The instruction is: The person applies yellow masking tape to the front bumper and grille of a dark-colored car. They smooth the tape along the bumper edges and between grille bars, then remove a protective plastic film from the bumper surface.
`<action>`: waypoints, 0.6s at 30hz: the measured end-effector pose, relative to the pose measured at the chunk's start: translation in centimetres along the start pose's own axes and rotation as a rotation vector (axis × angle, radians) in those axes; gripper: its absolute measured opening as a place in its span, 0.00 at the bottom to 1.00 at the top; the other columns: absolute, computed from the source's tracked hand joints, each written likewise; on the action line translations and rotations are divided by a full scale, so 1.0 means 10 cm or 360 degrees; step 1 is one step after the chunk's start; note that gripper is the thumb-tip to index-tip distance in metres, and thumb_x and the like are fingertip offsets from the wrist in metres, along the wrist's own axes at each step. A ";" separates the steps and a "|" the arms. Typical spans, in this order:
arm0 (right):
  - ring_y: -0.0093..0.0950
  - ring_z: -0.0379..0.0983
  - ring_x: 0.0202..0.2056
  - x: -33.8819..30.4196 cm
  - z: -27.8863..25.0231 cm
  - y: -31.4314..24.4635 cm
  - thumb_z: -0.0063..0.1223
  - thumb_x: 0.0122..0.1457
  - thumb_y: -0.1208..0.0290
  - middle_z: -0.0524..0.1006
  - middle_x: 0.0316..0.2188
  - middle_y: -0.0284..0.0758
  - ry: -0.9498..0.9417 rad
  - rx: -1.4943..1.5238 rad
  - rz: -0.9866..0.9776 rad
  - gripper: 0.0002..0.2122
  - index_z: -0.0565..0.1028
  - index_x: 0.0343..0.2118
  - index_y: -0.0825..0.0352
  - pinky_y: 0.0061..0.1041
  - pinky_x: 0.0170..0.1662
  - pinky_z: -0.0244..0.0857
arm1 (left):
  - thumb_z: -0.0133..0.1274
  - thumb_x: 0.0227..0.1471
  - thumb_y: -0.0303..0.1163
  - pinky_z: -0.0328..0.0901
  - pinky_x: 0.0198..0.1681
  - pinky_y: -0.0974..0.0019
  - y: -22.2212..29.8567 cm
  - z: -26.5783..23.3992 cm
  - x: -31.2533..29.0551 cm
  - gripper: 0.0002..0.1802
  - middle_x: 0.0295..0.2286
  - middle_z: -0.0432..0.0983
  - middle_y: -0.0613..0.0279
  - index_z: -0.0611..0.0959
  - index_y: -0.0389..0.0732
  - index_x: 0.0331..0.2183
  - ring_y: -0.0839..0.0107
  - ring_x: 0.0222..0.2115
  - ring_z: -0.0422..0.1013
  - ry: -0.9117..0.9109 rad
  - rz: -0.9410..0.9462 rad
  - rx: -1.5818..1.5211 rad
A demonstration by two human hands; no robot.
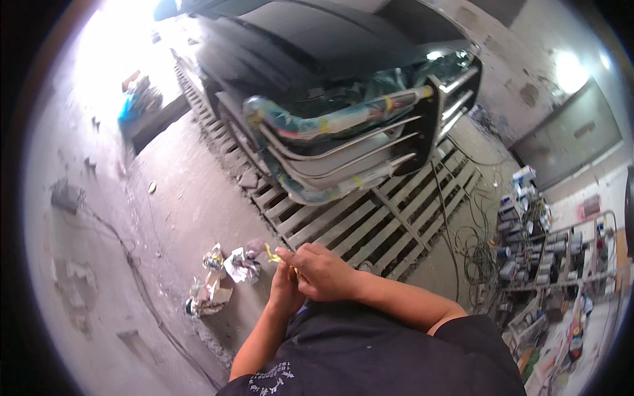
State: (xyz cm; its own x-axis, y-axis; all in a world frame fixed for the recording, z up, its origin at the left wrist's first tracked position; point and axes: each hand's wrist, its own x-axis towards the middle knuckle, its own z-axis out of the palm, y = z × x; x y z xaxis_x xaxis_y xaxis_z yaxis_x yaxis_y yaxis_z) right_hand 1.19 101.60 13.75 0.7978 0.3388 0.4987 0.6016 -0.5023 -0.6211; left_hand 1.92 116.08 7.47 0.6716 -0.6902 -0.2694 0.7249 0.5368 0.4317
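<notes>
Head view. Yellow strip (272, 253) poked out at the joined fingertips, low centre, above the floor (191, 191). Right hand (325, 272) had its fingers bent, pinching the strip; left hand (284, 290) was pressed against it, partly covered, so its grip could not be told.

Just left of the hands: crumpled paper (242, 266), creased, in several wads on the floor. Ahead, blocking the way: a dark car (297, 39) with a smooth, ridged hood. Its front bar (340, 123), a rounded tube, was wrapped in glossy clear film and bits of yellow tape; shiny metal rails ran below.

Underfoot beyond: a slatted grate (353, 231), narrow bars with dark gaps. Right: looped hose (481, 259), then a cluttered shelf (561, 287) with cans (522, 204). Floor grey, dusty, stained; bright glare at upper left.
</notes>
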 end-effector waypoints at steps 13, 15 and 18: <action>0.32 0.71 0.32 -0.61 -0.76 0.82 0.53 0.53 0.65 0.73 0.31 0.39 0.0327 0.0261 0.0959 0.28 0.60 0.56 0.66 0.30 0.38 0.65 | 0.46 0.52 0.41 0.45 0.11 0.74 0.05 0.23 0.47 0.08 0.19 0.66 0.70 0.72 0.48 0.28 0.77 0.12 0.57 0.0745 -0.0303 0.0357; 0.27 0.71 0.32 -0.92 -0.81 1.45 0.54 0.53 0.67 0.74 0.33 0.36 0.0622 0.0316 0.1372 0.28 0.60 0.56 0.67 0.27 0.37 0.66 | 0.45 0.53 0.41 0.49 0.14 0.73 0.03 0.28 0.52 0.09 0.19 0.67 0.70 0.73 0.47 0.29 0.78 0.14 0.59 0.0941 -0.0214 0.0512; 0.25 0.72 0.35 -1.30 -0.94 2.38 0.55 0.54 0.67 0.75 0.36 0.35 0.1142 0.0478 0.1822 0.29 0.57 0.58 0.67 0.26 0.39 0.66 | 0.45 0.54 0.41 0.51 0.17 0.73 -0.11 -0.04 0.47 0.10 0.19 0.67 0.71 0.74 0.46 0.31 0.79 0.14 0.58 0.0945 -0.0219 0.0431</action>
State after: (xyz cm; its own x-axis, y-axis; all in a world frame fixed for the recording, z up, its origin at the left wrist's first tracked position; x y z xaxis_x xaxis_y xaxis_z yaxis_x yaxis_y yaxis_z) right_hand 4.82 77.74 -1.82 0.7084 -0.6672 -0.2302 -0.3094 -0.0004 -0.9509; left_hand 4.32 112.43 5.35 0.6022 -0.3179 -0.7323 0.7979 0.2687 0.5395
